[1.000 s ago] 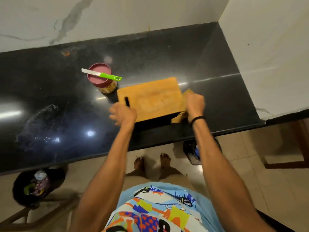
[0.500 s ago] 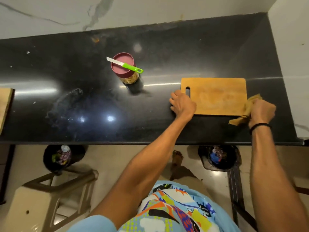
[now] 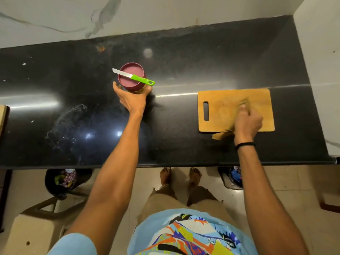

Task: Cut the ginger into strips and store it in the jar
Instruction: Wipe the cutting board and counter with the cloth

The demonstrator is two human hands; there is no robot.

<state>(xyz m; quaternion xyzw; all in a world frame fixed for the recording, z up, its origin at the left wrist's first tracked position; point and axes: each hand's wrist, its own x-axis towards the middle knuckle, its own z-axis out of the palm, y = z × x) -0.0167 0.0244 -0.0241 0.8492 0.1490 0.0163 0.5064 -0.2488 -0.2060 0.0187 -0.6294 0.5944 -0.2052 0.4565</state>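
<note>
- Black counter point(image 3: 184, 61) spans the middle of the frame.
- Board point(image 3: 220, 100) lies flat, right of centre.
- Jar point(image 3: 128, 84), lid on, stands at upper centre; the left hand point(image 3: 131, 100) grasps its near side.
- Right hand point(image 3: 247, 120) clenches a cloth point(image 3: 220, 134) against the board's lower edge.
- Knife point(image 3: 134, 76) rests across the jar's lid.

Counter point(image 3: 55, 85): black, fine pale speckle, glossy. Wall point(image 3: 165, 11), top of frame: white, grey veins. Jar point(image 3: 127, 82), centre: maroon lid. Knife point(image 3: 133, 76): green handle, white blade. Cutting board point(image 3: 224, 100), right: orange-tan. Cloth point(image 3: 220, 134): mustard-brown. Wristband point(image 3: 245, 144): black. Shirt point(image 3: 184, 234), bottom: light blue, multicolour print.
</note>
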